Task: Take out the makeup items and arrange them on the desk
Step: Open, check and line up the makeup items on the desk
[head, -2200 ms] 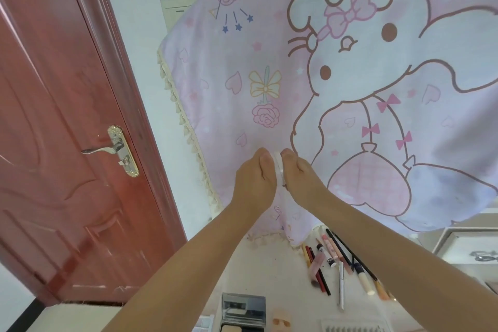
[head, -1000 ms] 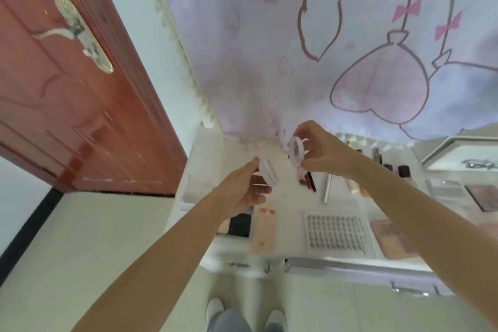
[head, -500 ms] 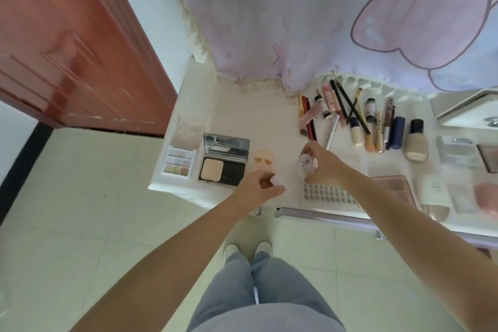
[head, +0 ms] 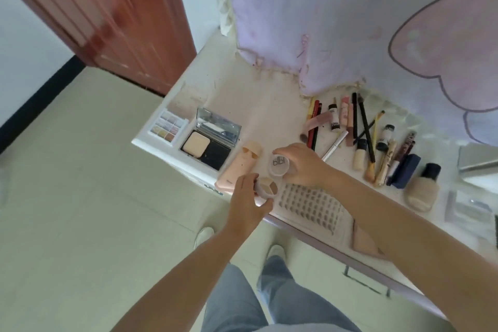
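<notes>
A small round white pot lies in two parts at the desk's front edge. My left hand (head: 246, 201) grips the open base (head: 267, 188), which shows beige cream in sections. My right hand (head: 303, 166) holds the white lid (head: 279, 166) just above the white desk (head: 258, 105). A peach tube (head: 241, 167) lies just left of the lid. A tray of false lashes (head: 310, 206) lies under my right wrist.
An open powder compact (head: 211, 140) and an eyeshadow palette (head: 168, 127) sit at the desk's left end. Pencils, brushes and tubes (head: 358, 127) lie in a row behind, with a foundation bottle (head: 423, 186). A pink printed cloth (head: 350, 22) hangs behind. A red door (head: 107, 8) stands left.
The view has tilted from the cloth down to the desk. My hands pulled the pot's lid and base apart, then lowered both to the desk's front edge.
</notes>
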A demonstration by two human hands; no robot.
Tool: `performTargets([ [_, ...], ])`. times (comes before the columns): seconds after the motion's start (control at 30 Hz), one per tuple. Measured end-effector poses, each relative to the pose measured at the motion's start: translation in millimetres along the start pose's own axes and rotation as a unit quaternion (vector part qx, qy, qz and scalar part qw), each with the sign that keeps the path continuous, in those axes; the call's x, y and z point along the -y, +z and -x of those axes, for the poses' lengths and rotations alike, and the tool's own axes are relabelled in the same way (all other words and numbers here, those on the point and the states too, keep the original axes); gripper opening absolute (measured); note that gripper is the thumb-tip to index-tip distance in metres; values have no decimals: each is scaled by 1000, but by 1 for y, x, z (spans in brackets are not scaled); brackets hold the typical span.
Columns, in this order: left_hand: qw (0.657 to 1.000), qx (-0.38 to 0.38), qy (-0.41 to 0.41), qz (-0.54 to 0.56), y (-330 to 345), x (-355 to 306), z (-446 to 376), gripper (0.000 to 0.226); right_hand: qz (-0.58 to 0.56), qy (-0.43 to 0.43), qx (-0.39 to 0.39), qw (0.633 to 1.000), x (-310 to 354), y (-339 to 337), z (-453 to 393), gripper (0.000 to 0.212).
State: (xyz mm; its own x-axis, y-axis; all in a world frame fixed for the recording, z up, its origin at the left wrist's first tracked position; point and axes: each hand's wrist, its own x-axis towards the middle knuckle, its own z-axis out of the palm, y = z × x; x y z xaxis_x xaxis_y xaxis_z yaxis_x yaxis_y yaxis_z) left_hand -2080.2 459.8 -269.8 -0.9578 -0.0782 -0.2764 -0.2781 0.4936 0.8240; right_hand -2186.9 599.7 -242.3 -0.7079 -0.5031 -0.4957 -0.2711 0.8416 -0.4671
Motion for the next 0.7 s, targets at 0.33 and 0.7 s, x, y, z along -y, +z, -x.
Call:
performTargets([
  [0.33,985,-68,-119,-103,17,-7,16,62,48,-80,10,996,-14,-2,-1,65],
  [0.7,980,-92,-78,-159,20,-19,34,55,190,25,-2,981,-36,44,93,99],
])
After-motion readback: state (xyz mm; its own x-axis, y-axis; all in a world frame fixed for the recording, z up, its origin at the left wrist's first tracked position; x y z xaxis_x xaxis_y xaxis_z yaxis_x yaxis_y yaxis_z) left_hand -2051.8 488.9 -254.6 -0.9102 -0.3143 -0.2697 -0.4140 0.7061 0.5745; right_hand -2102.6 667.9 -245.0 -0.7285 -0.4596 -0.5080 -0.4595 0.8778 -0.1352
